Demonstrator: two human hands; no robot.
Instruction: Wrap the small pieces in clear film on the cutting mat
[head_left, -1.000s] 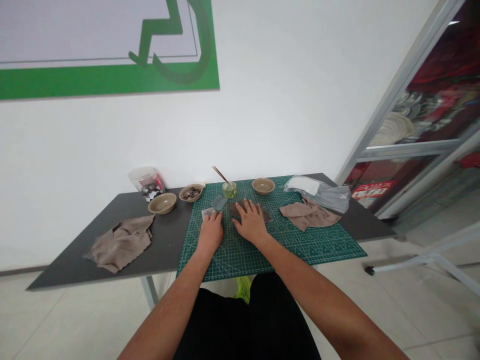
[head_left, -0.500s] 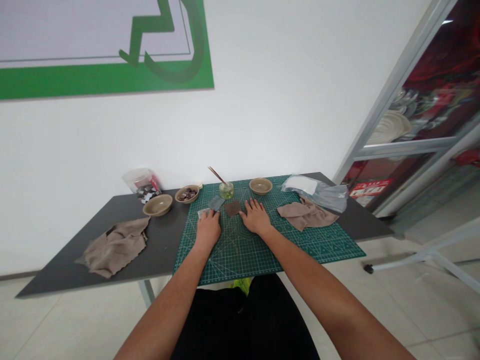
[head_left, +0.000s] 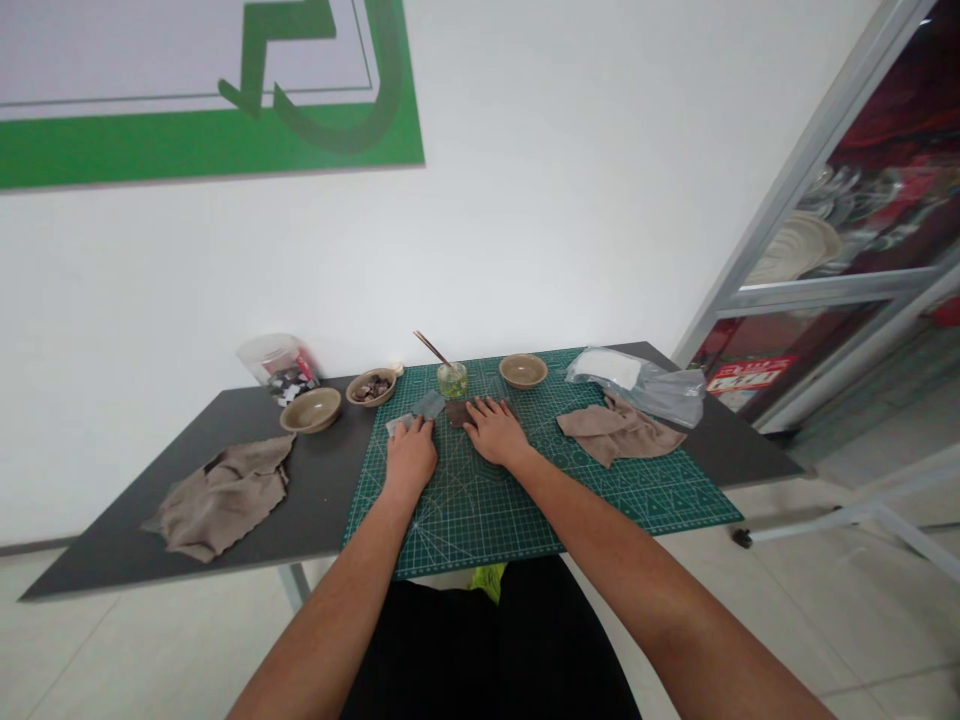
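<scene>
Green cutting mat [head_left: 600,480] carries the work. Left hand [head_left: 410,457] lies flat, fingers together on a pale grey patch [head_left: 420,410], pinning it. Right hand [head_left: 491,432] is spread, fingers apart over a dark brown patch [head_left: 456,411], holding it flat. Glass jar [head_left: 452,379] with sticks stands just beyond the fingertips; a bowl [head_left: 523,371] sits to the right of it.

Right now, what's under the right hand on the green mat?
The right hand lies flat on a dark brown square piece; only its far left corner shows. The rest is covered, resting on the green cutting mat.
</scene>
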